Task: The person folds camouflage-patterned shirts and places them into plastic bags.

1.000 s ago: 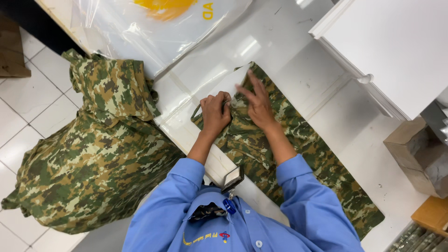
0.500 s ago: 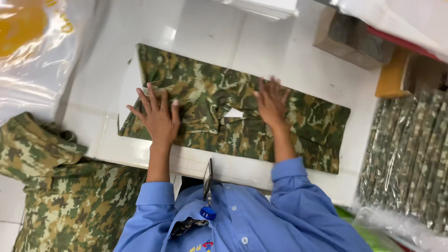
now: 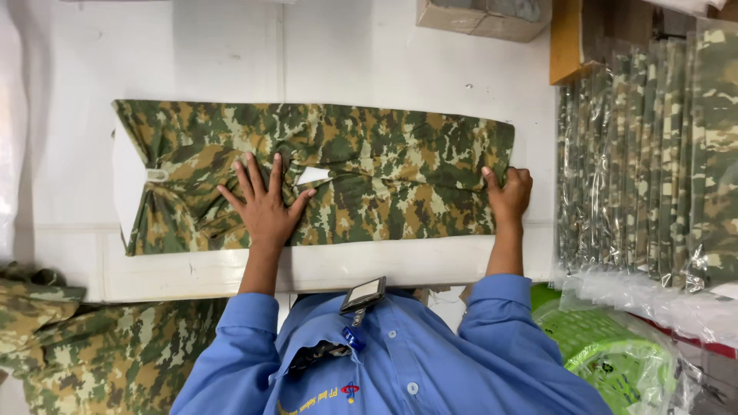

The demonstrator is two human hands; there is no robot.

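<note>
The camouflage garment [image 3: 369,173] lies flat across the white table [image 3: 384,69], now squared up since half a second ago. The left hand [image 3: 265,204] presses it with fingers spread wide. The right hand [image 3: 509,196], having moved out toward 3 o'clock, pinches the garment's edge, so the cloth looks stretched smooth.

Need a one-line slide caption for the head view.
Left hand pressed flat on a folded green-and-brown camouflage fabric garment on a white table; right hand grips its end.

Bright, even, sharp overhead light
</note>
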